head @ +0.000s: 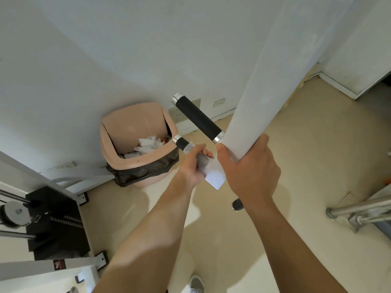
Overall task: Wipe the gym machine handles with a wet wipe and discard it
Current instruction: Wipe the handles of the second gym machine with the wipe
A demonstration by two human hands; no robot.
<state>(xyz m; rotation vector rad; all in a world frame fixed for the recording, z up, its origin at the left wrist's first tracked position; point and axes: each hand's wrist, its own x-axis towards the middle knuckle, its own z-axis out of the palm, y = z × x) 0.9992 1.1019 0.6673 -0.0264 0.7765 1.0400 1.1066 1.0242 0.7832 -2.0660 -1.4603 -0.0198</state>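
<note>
A white machine bar [273, 77] slants down from the upper right. Two black foam handles with chrome ends stick out of it to the left. The upper handle [197, 118] is bare. My left hand [193, 163] is wrapped around the lower handle [181, 142] with a white wet wipe [214, 176] between palm and foam; a flap of the wipe hangs below my fingers. My right hand [251, 168] grips the white bar just beside the handles. A third black handle tip [237, 205] shows under my right wrist.
A pink bin [135, 144] with a black liner and used wipes inside stands against the wall, just left of the handles. A black weight stack [55, 220] in a white frame is at lower left. Chrome tubes [359, 210] lie at right. My shoe [196, 285] is below.
</note>
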